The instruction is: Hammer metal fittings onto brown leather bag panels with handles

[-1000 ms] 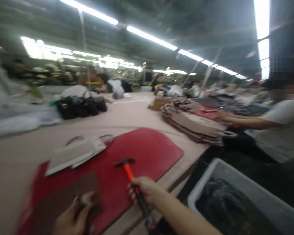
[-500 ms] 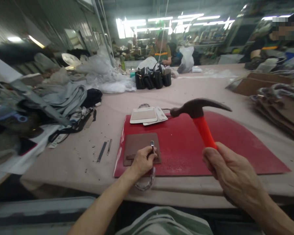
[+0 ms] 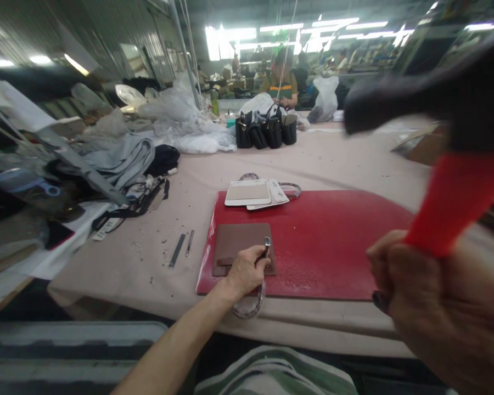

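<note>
My left hand (image 3: 247,271) is closed on a small upright metal punch (image 3: 267,244) set on a brown leather piece (image 3: 239,244). The leather lies on a red cutting mat (image 3: 337,241). A woven strap loop (image 3: 249,307) hangs over the table edge below that hand. My right hand (image 3: 436,307) is wrapped round the red handle of a hammer (image 3: 456,197), raised high and close to the camera at the right. Its dark head (image 3: 420,96) looms blurred above the mat. Beige card pieces (image 3: 251,193) lie at the mat's far edge.
Two thin metal tools (image 3: 181,248) lie left of the mat on the pink table (image 3: 333,153). Fabric, plastic and straps pile up at the left (image 3: 119,159). Black handbags (image 3: 265,129) stand farther back, with a person (image 3: 282,82) behind them. A cardboard box (image 3: 420,145) sits at right.
One second ago the view faced right with the hammer low on the mat. Since then the hammer has risen, now much closer to the camera. The left hand stays on the punch.
</note>
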Demonstrator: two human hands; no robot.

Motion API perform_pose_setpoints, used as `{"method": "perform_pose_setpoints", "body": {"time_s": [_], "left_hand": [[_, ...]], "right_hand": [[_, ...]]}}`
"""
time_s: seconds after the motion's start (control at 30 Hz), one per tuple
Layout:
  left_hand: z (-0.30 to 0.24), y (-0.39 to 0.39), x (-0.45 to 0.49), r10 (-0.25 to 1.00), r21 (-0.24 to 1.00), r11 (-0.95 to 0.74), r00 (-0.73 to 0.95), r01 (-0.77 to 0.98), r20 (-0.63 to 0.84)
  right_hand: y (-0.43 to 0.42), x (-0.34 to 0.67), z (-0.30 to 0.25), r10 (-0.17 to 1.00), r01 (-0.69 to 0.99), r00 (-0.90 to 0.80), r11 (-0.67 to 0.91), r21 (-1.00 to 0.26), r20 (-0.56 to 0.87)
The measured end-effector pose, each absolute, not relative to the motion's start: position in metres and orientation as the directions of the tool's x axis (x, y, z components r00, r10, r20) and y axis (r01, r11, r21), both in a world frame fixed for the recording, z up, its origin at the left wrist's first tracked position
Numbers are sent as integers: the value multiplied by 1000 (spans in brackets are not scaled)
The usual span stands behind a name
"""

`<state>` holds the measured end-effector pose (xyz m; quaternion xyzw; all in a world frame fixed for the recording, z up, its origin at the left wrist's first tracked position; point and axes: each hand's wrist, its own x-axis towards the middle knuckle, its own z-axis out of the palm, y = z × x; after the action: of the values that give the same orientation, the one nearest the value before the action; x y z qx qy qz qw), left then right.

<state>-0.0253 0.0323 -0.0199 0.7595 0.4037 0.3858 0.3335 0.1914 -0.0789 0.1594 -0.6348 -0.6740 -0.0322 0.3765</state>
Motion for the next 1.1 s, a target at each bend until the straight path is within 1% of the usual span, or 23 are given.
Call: {"method": "perform_pose_setpoints", "body": {"time_s": [0.03, 0.07, 0.13, 0.2, 0.3, 0.37, 0.4, 0.43, 0.47, 0.53, 0.6, 0.63, 0.73, 0.77, 0.8, 0.9, 0.97, 1.03, 1.1], "left_hand": [[-20, 32, -25, 873, 818, -448, 375, 361, 312], [-20, 32, -25, 874, 818, -444, 377, 366, 306], [-20, 32, -25, 877, 817, -439, 376, 373, 299], [-21, 32, -25, 874, 813, -448, 375, 372, 310], [-21, 32, -26, 870, 812, -455, 378, 365, 317], [-20, 32, -26, 871, 816, -449, 382, 364, 309], [-19, 32, -26, 871, 817, -448, 383, 363, 308], [-18, 32, -26, 870, 817, -450, 383, 361, 310], [-18, 33, -26, 868, 816, -453, 384, 358, 314], [-17, 33, -26, 865, 816, -459, 387, 351, 320], [-16, 34, -27, 863, 816, -462, 391, 348, 322], [-16, 34, -27, 861, 816, -463, 392, 346, 323], [-17, 34, -28, 856, 816, -472, 396, 333, 333], [-17, 33, -29, 854, 814, -476, 395, 334, 337], [-17, 32, -29, 855, 810, -478, 394, 341, 338], [-19, 30, -29, 863, 812, -461, 396, 359, 314], [-18, 31, -28, 892, 859, -394, 359, 327, 273], [-16, 37, -28, 949, 947, -251, 242, 200, 200], [-11, 48, -34, 991, 995, -91, 93, -38, 95]], "right_hand": [[-79, 192, 152, 859, 885, 18, 224, -409, 511], [-78, 194, 144, 897, 892, -83, 261, -369, 434], [-75, 201, 132, 946, 913, -141, 238, -330, 293], [-72, 210, 127, 970, 921, -83, 161, -354, 227], [-65, 222, 122, 991, 872, 8, 57, -486, 130], [-59, 229, 108, 999, 804, 52, -49, -592, -12], [-55, 234, 98, 993, 771, 74, -115, -626, -92], [-51, 238, 86, 984, 762, 99, -171, -625, -149], [-47, 242, 73, 976, 779, 132, -211, -590, -175], [-39, 248, 51, 969, 848, 201, -244, -470, -140], [-32, 246, 36, 979, 915, 204, -197, -353, -16], [-29, 240, 32, 984, 936, 170, -144, -322, 56], [-21, 210, 21, 968, 940, -46, 125, -316, 247], [-19, 197, 16, 954, 920, -110, 204, -334, 280], [-18, 183, 11, 945, 900, -148, 251, -357, 290], [-18, 150, -8, 939, 879, -190, 293, -377, 286], [-20, 140, -19, 938, 880, -195, 297, -371, 287], [-21, 137, -25, 937, 881, -198, 298, -366, 288], [-22, 139, -26, 937, 881, -201, 301, -366, 286]]}}
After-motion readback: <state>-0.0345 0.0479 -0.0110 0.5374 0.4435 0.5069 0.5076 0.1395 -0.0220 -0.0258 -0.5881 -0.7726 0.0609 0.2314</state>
